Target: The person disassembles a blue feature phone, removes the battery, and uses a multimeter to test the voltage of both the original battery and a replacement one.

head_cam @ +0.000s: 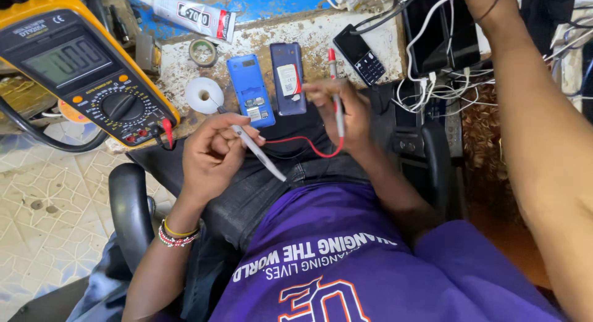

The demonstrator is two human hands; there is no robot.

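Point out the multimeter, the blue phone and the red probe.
multimeter [80,75], head view, on its yellow body between screen and dial.
blue phone [249,89], head view, middle of its opened back.
red probe [336,103], head view, on its shaft in the right hand [343,115].

Even daylight over a cluttered workbench, wide-angle view

Soft, bright light falls from above with only faint shadows under the left hand and right hand; a pale sheen glares off the multimeter screen and the glue tube at the workbench's far edge. The middle is sharp, while the multimeter and the forearm at the picture's sides bulge and stretch from lens distortion, the forearm slightly soft
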